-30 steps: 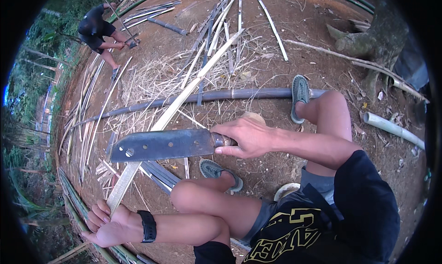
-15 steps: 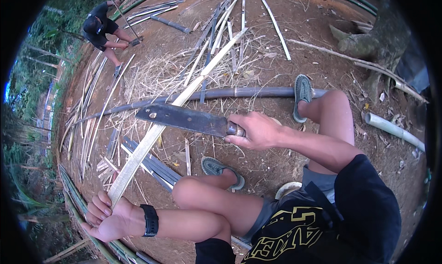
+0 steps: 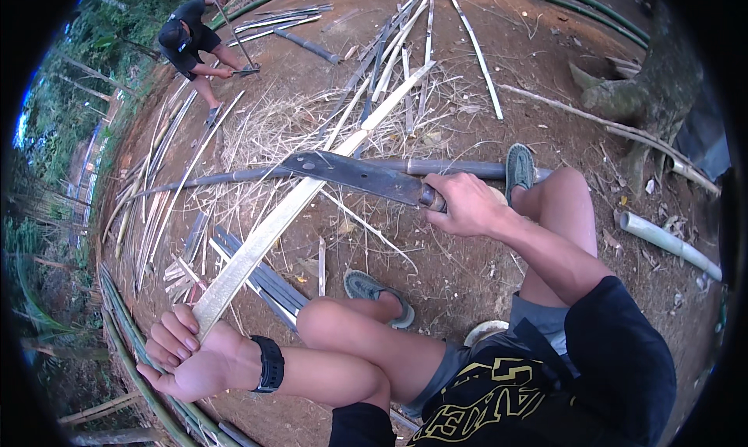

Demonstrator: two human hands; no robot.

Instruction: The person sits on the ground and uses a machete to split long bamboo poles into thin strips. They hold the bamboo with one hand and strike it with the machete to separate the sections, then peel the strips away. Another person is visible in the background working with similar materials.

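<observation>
My left hand (image 3: 199, 357) is closed round the near end of a long pale bamboo strip (image 3: 259, 241), which slants up and away to the right. In my right hand (image 3: 473, 204) is the wooden handle of a machete (image 3: 362, 181), its broad dark blade pointing left. The blade lies across the strip around its middle, its tip reaching a little past the strip's left edge. A dark bamboo pole (image 3: 448, 167) runs crosswise on the ground beyond, partly hidden behind the blade and strip.
Pale shavings (image 3: 273, 131) cover the dirt ahead. Split strips (image 3: 273, 287) lie near my left knee, with more strips (image 3: 477, 54) farther off. A cut bamboo length (image 3: 670, 244) and a tree trunk (image 3: 650, 96) are at right. Another person (image 3: 187, 46) bends over, working at far left.
The machete has moved right and farther along the strip. A thin sliver now hangs below the blade. My left hand keeps its hold, and the whole view has shifted slightly.
</observation>
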